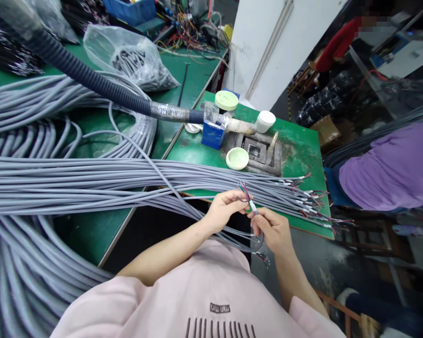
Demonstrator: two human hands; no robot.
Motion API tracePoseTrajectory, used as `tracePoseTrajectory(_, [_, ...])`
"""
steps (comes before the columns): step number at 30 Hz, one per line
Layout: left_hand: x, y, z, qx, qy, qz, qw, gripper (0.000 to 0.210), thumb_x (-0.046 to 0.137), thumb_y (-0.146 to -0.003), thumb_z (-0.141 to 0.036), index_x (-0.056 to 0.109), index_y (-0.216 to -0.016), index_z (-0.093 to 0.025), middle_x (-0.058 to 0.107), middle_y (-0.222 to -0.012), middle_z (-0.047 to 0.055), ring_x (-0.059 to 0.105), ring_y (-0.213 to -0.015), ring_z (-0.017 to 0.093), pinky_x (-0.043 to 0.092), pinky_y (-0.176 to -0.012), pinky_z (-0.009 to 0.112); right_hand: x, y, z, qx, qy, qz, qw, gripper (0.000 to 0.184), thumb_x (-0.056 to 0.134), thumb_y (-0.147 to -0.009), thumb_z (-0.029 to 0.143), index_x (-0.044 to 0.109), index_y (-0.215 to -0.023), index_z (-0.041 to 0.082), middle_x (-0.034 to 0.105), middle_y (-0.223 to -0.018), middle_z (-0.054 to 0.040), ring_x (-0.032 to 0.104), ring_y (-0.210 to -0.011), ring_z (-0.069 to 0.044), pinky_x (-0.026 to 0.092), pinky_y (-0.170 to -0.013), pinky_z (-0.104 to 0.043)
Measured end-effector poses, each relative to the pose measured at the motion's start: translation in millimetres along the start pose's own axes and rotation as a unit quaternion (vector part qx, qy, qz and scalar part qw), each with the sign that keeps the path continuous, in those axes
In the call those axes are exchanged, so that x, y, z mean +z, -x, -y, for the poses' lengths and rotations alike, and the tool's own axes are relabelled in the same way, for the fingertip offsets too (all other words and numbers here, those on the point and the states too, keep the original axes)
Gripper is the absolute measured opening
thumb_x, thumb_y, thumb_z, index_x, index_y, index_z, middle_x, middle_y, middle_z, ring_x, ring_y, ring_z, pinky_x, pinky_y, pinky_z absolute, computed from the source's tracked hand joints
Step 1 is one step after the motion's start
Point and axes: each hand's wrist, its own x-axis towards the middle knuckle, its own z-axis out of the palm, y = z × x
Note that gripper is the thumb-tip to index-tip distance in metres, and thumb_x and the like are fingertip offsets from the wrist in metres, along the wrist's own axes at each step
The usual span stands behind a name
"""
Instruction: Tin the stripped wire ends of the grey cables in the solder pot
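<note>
In front of my chest, my right hand (274, 229) grips a grey cable (260, 241) just below its stripped end. A white band (253, 205) sits where the jacket stops, and thin coloured wires (245, 190) fan out above it. My left hand (227, 208) pinches at these wires, with thumb and forefinger closed near the band. Behind both hands a thick bundle of grey cables (183, 176) runs across the green table, its stripped ends (310, 199) lying to the right. More stripped ends (262, 258) hang just below my right hand.
A solder pot (255, 150) stands beyond the bundle, near a pale green lid (237, 158), a white cup (265, 121) and a blue block (212, 134). A dark corrugated hose (102, 87) crosses above. Cable coils (28, 272) fill the left. A person in purple (387, 164) is at right.
</note>
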Motion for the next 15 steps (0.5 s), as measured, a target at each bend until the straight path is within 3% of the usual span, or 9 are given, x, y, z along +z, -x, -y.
tracePoseTrajectory(5, [1.7, -4, -10, 0.02, 0.034, -0.048, 0.998, 0.032, 0.084, -0.061, -0.036, 0.065, -0.073, -0.013, 0.065, -0.066, 0.0, 0.056, -0.056, 0.006, 0.046, -0.055, 0.017, -1, 1, -3, 0.022, -0.029, 0.007, 0.999, 0.025, 0.053, -0.093, 0.039, 0.068, -0.089, 0.018, 0.053, -0.05, 0.003, 0.046, -0.045, -0.011, 0.036, -0.045, -0.024])
tracePoseTrajectory(15, [-1.7, -6, -12, 0.046, 0.008, -0.063, 0.997, 0.032, 0.082, -0.062, -0.037, 0.065, -0.074, -0.013, 0.064, -0.063, 0.0, 0.057, -0.057, 0.008, 0.047, -0.057, 0.018, 0, -2, -2, 0.029, -0.049, 0.012, 0.998, 0.023, 0.055, -0.091, 0.036, 0.066, -0.084, 0.018, 0.053, -0.049, 0.0032, 0.046, -0.044, -0.01, 0.035, -0.045, -0.022])
